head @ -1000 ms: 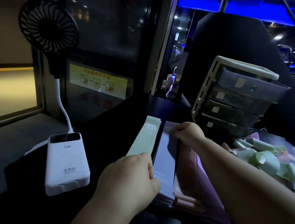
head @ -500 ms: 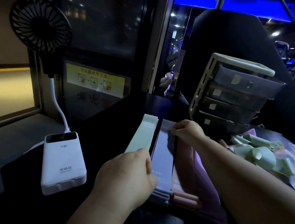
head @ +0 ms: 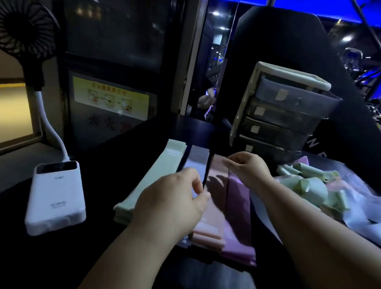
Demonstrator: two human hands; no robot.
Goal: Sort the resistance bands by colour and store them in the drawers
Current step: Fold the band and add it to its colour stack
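Note:
Four flat stacks of resistance bands lie side by side on the dark table: green (head: 153, 183), lavender (head: 195, 161), pink (head: 212, 221) and mauve (head: 239, 220). My right hand (head: 246, 168) pinches the far end of the top pink band. Nearer me, my left hand (head: 172, 204) has its thumb and forefinger pinched at that band's left edge, by the dark gap beside the lavender stack. It casts a shadow on the pink band. The drawer unit (head: 279, 116) stands behind the stacks with all its drawers closed.
A heap of rolled green and pink bands (head: 311, 188) lies on plastic wrap at the right. A white power bank (head: 57, 196) sits at the left, cabled to a black fan (head: 19, 25). A wall with a yellow notice (head: 110, 97) stands behind.
Both hands have left the lavender band and shifted right to the pink stack. The view has tilted slightly.

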